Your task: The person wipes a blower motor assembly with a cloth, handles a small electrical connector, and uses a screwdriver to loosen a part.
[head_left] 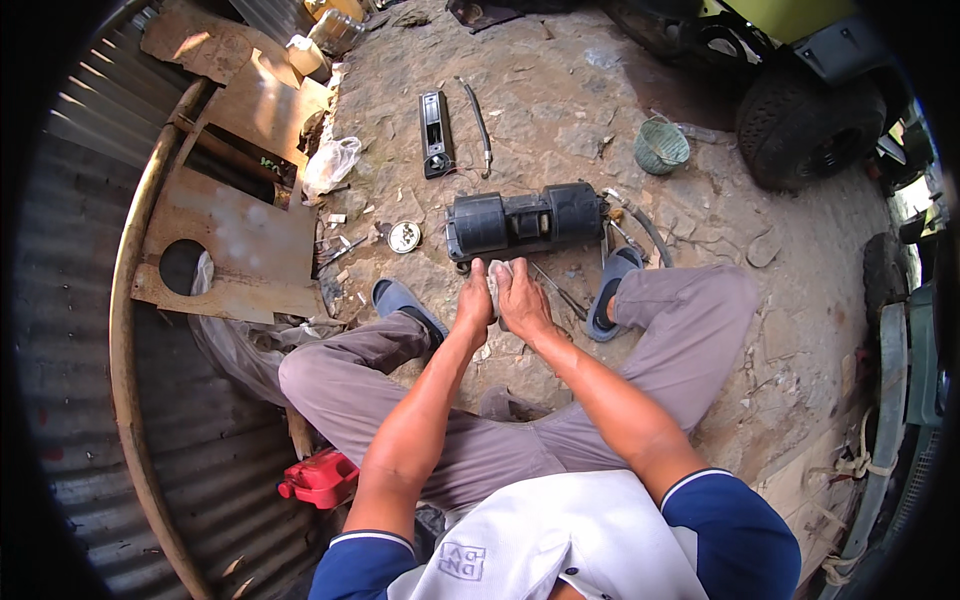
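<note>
I sit on the stony ground [560, 110] with my knees spread, and my left hand [475, 300] and right hand [522, 300] meet in front of me, both pinching a small pale piece [497, 278] between their fingers. What it is I cannot tell. Just beyond my fingertips lies a black double blower unit [525, 222], lengthwise across my view. A round white disc [404, 237] lies to its left, a green basket [661, 147] farther off to the right. A red can [322, 478] stands by my left thigh.
</note>
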Demonstrator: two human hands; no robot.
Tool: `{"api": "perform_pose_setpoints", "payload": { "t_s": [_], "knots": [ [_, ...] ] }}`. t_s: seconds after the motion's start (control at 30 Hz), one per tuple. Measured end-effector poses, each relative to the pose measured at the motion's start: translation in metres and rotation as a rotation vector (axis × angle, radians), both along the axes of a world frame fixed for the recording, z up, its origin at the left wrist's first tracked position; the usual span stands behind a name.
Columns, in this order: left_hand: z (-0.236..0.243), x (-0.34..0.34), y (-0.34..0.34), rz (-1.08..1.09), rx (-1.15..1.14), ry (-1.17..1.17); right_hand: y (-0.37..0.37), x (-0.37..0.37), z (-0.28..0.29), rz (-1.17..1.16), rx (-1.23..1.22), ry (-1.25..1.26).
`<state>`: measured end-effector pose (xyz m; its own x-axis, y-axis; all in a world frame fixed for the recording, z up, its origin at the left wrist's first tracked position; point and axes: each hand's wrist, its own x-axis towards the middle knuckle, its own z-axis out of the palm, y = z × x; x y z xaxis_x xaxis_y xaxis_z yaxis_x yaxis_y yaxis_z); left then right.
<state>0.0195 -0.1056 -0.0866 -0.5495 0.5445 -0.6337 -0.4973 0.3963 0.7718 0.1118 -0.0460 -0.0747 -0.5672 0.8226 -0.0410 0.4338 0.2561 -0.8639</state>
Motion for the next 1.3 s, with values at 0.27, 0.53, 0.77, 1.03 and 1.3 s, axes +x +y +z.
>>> {"api": "perform_pose_setpoints", "payload": {
  "t_s": [0.27, 0.53, 0.77, 1.03, 1.3],
  "knots": [
    [-0.021, -0.025, -0.009, 0.027, -0.058, -0.138, 0.011, 0.006, 0.003, 0.02, 0.023, 0.032],
    [-0.03, 0.013, -0.009, -0.202, -0.087, 0.305, 0.003, 0.006, -0.022, -0.037, -0.094, -0.092],
    [-0.034, 0.004, -0.007, -0.157, -0.164, 0.298, 0.031, 0.007, -0.023, -0.209, -0.079, -0.035],
    [-0.052, 0.003, -0.018, -0.291, -0.106, 0.361, 0.009, -0.003, -0.024, -0.122, -0.097, -0.126],
    [0.002, -0.009, -0.013, -0.207, 0.244, -0.216, 0.093, 0.037, -0.058, -0.308, -0.806, 0.357]
  ]
}}
